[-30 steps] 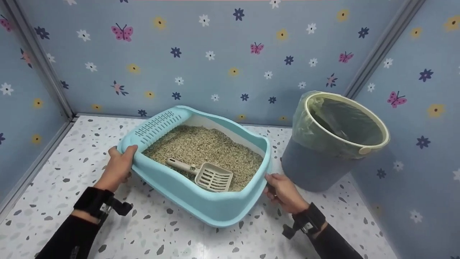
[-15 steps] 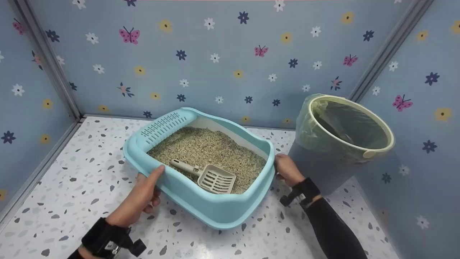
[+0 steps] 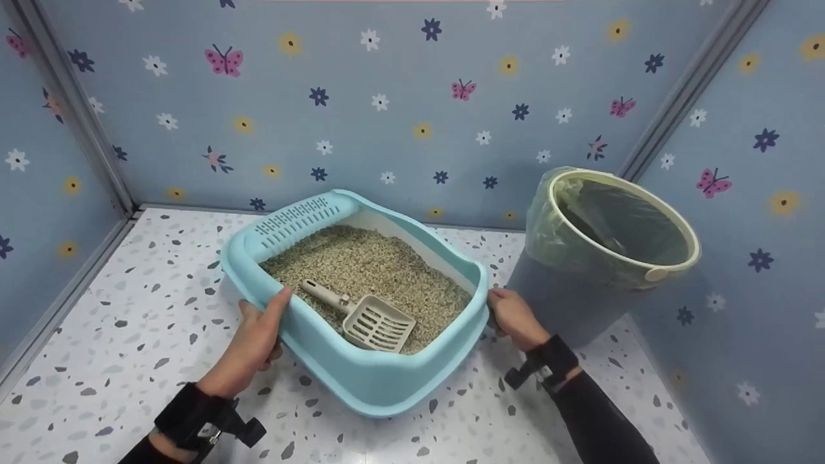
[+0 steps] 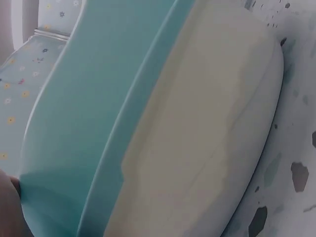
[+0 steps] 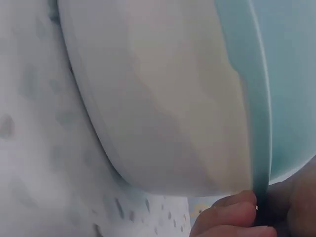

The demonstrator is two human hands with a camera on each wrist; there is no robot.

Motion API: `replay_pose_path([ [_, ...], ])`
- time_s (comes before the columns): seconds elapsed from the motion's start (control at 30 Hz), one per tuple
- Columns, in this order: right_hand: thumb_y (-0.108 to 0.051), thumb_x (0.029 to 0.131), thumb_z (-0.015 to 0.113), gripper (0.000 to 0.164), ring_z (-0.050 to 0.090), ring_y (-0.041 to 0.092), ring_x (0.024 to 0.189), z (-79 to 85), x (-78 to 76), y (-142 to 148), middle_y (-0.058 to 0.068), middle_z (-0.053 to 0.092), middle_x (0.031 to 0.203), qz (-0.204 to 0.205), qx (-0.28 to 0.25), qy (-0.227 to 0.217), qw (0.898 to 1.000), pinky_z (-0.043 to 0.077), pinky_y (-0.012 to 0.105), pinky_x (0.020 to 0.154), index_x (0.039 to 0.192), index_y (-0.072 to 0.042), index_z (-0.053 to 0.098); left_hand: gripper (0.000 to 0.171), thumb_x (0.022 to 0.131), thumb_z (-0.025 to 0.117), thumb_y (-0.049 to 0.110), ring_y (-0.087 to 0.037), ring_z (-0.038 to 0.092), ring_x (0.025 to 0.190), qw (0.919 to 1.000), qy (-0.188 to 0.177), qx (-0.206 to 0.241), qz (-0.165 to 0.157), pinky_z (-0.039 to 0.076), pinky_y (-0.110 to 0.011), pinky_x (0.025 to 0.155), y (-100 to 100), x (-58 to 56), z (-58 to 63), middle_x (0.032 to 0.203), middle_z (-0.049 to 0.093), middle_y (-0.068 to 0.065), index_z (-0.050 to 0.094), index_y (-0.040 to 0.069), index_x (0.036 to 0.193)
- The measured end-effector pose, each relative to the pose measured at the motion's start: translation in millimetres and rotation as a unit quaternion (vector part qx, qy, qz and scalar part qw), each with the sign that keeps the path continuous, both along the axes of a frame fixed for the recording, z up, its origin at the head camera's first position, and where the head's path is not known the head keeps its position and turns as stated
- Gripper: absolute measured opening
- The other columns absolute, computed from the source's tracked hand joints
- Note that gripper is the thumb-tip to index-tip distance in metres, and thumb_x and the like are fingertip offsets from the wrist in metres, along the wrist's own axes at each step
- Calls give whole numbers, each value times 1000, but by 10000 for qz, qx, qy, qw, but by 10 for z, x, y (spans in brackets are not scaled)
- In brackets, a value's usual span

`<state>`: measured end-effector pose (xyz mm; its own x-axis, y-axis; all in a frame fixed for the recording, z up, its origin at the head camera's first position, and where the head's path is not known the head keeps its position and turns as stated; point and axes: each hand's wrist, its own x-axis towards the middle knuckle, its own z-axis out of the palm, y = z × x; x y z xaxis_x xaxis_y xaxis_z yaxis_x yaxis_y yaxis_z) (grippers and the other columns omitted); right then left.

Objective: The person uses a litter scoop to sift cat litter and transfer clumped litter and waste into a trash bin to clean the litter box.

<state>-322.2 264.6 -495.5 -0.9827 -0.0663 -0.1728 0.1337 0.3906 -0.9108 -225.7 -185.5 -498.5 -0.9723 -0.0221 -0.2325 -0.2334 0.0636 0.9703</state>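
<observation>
A light-blue litter box (image 3: 387, 380) with a pale lower tub (image 4: 207, 123) sits at an angle on the floor, holding tan granular litter (image 3: 380, 254). On the litter lies a beige slotted scoop (image 3: 370, 322), its handle pointing to the back left. My left hand (image 3: 254, 335) grips the box's near long side, thumb over the rim and fingers beneath its outer edge. At the right end, my right hand (image 3: 514, 316) holds the lip; in the right wrist view its fingers (image 5: 229, 212) curl around the blue edge.
A grey-blue bin (image 3: 567, 303) with a translucent liner and cream ring (image 3: 693, 248) stands to the right, close behind my right hand. Flower-patterned wall panels (image 3: 361, 116) rise at the back and both sides. The speckled floor (image 3: 161, 303) extends left and in front.
My left hand has shifted from the box's left corner along the near side. My right hand has moved slightly farther back along the right end. The box has turned slightly clockwise.
</observation>
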Motion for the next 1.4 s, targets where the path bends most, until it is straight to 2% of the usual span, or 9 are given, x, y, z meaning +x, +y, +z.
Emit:
replay_pose_path([
  [0.33, -30, 121, 46, 40, 42, 13, 56, -40, 587, -68, 1, 52, 69, 581, -263, -219, 9977, 32, 26, 49, 90, -9, 62, 115, 104, 36, 87, -17, 43, 59, 9981, 51, -584, -194, 37, -28, 52, -342, -173, -35, 85, 50, -10, -23, 20, 176],
  [0.5, -24, 118, 49, 40, 43, 13, 52, 17, 363, 22, 3, 54, 65, 911, 310, 110, 9953, 33, 25, 48, 84, -9, 64, 117, 107, 32, 85, -26, 57, 71, 9925, 143, -1081, -554, 47, -32, 59, -227, -45, 60, 103, 61, -29, -39, 12, 164],
  [0.7, -23, 115, 51, 32, 46, 13, 52, 41, -17, 9, 3, 57, 71, 996, 297, 196, 9944, 39, 28, 48, 99, -5, 72, 122, 111, 46, 74, -24, 57, 70, 9894, 420, -1160, -770, 50, -33, 56, 7, 120, 115, 95, 61, -20, -41, 6, 163],
  [0.97, -23, 117, 50, 37, 59, 13, 62, 5, -16, 3, 4, 67, 84, 1122, 298, 205, 9930, 49, 32, 54, 132, 2, 73, 123, 109, 47, 77, -20, 52, 64, 9866, 595, -1415, -556, 49, -34, 58, 35, 90, 51, 83, 55, -9, -34, 4, 166],
  [1.07, -25, 119, 48, 38, 51, 11, 55, 9, 56, -16, 2, 61, 76, 1218, 159, 213, 9922, 42, 30, 50, 124, 3, 74, 119, 110, 46, 75, -33, 66, 87, 9848, 752, -1439, -622, 59, -43, 80, -29, 49, 35, 135, 58, -42, -32, 5, 167],
  [1.13, -26, 120, 46, 38, 42, 10, 52, 8, 125, -27, 0, 53, 70, 1319, 60, 146, 9911, 35, 28, 49, 112, 0, 73, 115, 111, 45, 74, -49, 66, 121, 9847, 857, -1346, -706, 58, -55, 103, -89, 8, 20, 173, 21, -44, -30, 9, 169],
  [1.2, -28, 121, 46, 40, 37, 10, 51, 3, 213, -39, 0, 48, 68, 1443, -34, 82, 9895, 32, 26, 48, 105, -3, 72, 110, 112, 44, 72, -59, 42, 152, 9844, 934, -1248, -810, 42, -68, 120, -160, -37, 8, 180, -16, -26, -27, 13, 172],
  [1.27, -30, 121, 47, 40, 38, 10, 51, -7, 306, -50, 0, 49, 68, 1535, -100, 25, 9881, 32, 25, 47, 102, -6, 73, 106, 112, 44, 72, -57, 31, 159, 9845, 964, -1179, -873, 38, -69, 123, -231, -95, -9, 182, -3, -29, -22, 16, 174],
  [1.4, -37, 121, 50, 41, 43, 10, 55, -39, 471, -82, -1, 53, 72, 1717, -337, -136, 9845, 33, 23, 48, 105, -8, 74, 98, 114, 46, 65, -55, 58, 137, 9859, 1029, -894, -972, 59, -62, 101, -365, -197, -38, 173, 28, -39, -15, 21, 178],
])
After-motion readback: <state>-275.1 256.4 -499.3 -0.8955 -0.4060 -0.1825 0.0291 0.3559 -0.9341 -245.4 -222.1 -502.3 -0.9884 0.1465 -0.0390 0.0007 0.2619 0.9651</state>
